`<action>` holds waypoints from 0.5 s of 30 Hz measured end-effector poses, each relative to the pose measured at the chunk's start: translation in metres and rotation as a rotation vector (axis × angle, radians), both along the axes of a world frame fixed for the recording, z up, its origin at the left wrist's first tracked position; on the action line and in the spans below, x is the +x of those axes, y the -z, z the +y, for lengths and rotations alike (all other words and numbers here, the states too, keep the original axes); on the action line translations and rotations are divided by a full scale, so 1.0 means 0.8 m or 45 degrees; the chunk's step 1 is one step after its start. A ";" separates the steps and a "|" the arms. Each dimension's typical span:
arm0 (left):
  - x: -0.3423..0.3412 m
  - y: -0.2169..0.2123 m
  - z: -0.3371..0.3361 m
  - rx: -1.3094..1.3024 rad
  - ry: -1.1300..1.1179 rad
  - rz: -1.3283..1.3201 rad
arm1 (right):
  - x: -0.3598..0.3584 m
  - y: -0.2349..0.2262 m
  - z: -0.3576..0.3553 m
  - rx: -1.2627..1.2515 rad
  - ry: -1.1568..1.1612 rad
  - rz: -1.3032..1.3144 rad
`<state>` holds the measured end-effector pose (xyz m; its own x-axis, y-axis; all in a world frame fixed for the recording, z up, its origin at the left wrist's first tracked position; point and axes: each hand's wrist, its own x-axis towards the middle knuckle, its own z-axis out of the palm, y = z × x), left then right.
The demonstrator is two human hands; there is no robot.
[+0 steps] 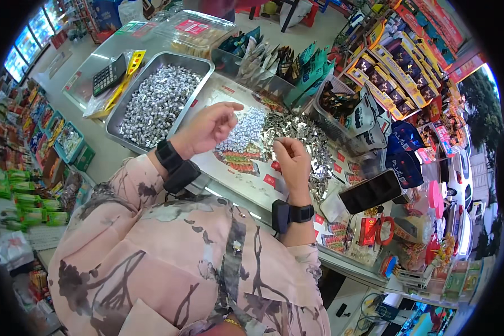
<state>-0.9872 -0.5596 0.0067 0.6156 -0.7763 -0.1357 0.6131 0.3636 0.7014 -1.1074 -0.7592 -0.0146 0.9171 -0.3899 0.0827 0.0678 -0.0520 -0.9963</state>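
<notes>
My left hand [214,127] hovers between a metal tray and a loose heap of small white pieces [247,130] on the counter. Its index finger reaches out to the right, the other fingers curl loosely, and nothing shows in it. My right hand [293,161] is closed in a pinch beside a pile of shiny, silvery flat pieces [311,140]. Whatever lies between its fingertips is too small or hidden to name. The steel tray [209,67] is filled with many small silver-white pieces [161,106]. Both wrists carry black bands.
Behind the tray lie a calculator [109,74] and a clear plastic box [199,28]. Bins of upright packets [274,67] line the counter's far side. A phone [371,191] leans at the right, near a red packet [368,231]. Stocked shelves [33,196] stand at the left.
</notes>
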 end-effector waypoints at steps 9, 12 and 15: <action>-0.018 0.011 -0.007 0.673 -0.041 -0.468 | -0.008 -0.002 0.037 -1.133 -0.073 0.063; -0.024 0.015 -0.021 1.045 0.086 -1.314 | -0.009 0.003 0.043 -1.251 -0.041 0.080; -0.033 0.018 -0.036 1.170 0.062 -1.786 | -0.004 0.012 0.038 -1.193 -0.047 0.010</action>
<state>-1.0133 -0.5884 -0.0076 0.6251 -0.7773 0.0714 -0.6309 -0.4493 0.6325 -1.1107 -0.7287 -0.0238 0.9294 -0.1381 0.3424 0.0789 -0.8318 -0.5495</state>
